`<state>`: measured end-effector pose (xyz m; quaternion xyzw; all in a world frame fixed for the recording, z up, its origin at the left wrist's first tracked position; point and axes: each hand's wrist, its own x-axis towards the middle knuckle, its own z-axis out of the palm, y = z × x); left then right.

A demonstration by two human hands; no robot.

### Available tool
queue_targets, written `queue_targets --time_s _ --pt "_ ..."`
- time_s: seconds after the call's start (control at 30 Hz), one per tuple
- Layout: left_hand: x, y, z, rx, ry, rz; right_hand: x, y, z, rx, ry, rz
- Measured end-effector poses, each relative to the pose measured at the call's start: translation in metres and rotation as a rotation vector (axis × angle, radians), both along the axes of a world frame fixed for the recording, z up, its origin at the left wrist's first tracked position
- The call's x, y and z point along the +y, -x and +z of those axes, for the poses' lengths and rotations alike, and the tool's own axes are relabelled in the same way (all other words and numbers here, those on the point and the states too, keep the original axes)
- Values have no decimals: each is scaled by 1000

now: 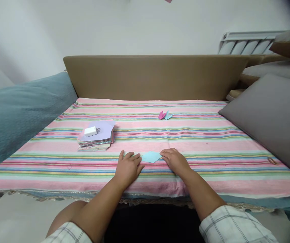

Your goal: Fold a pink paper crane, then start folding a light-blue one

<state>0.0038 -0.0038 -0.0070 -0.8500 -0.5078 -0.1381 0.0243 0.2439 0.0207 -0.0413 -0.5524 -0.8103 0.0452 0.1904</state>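
Note:
A light blue folded paper (151, 156) lies flat on the striped cloth between my hands. My left hand (128, 167) rests at its left end, fingers spread, the fingertips touching the paper and the cloth. At the paper's right tip, my right hand (174, 161) has its fingers pressed together on the point. Further back on the cloth stand a pink folded paper figure (162, 115) and a light blue one (168, 115), side by side. A stack of coloured paper (96, 139) with a purple sheet on top sits to the left, bearing a white charger plug (91, 131).
The striped cloth (145, 135) covers the seat. Behind it stands a brown backrest (150, 77). A teal covered armrest (25, 108) is at left, a grey cushion (269, 118) at right. A small brown ring-like item (272, 161) lies near the cushion.

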Motion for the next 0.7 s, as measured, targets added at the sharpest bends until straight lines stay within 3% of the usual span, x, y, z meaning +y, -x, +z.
queue_targets --time_s 0.5,0.7 --pt "22 2 -4 9 2 -64 -2 4 2 -63 -23 -24" --pt "17 1 -3 89 -60 -89 -7 6 7 -70 -46 -24"
